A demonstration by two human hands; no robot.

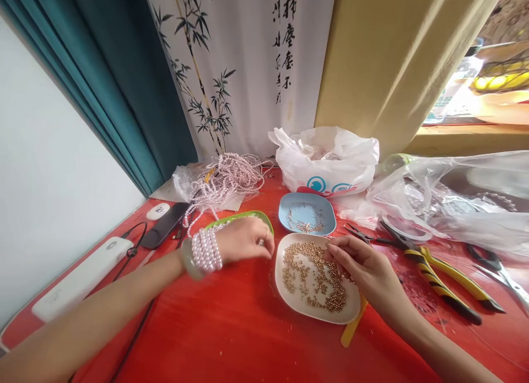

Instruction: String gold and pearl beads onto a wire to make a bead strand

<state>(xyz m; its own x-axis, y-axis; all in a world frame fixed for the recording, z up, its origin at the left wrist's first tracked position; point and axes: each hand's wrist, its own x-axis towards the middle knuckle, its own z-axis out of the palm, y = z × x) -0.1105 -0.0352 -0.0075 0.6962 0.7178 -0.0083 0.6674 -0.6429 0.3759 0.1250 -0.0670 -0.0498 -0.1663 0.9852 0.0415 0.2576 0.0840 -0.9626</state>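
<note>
My left hand (246,238) hovers over the red table beside the green dish (268,222), its fingers curled inward and slightly blurred. Whatever it pinches, if anything, is too small to make out. Several strands of pale pink pearl beads (207,251) and a jade-coloured bangle (192,260) circle that wrist. Over the right side of a white dish (289,303) is my right hand (363,264), thumb and fingertips pinched together. What lies between them does not show clearly. Small gold beads (334,297) are scattered across the white dish. My left hand partly covers the green dish.
Behind the white dish sits a blue dish (308,201) with thin metal bits. Pink pearl strands (235,179) are heaped at the back left. A white plastic bag (326,157) stands behind. Yellow-black pliers (442,284) lie right; a white power bank (82,278) and dark phone (165,224) lie left.
</note>
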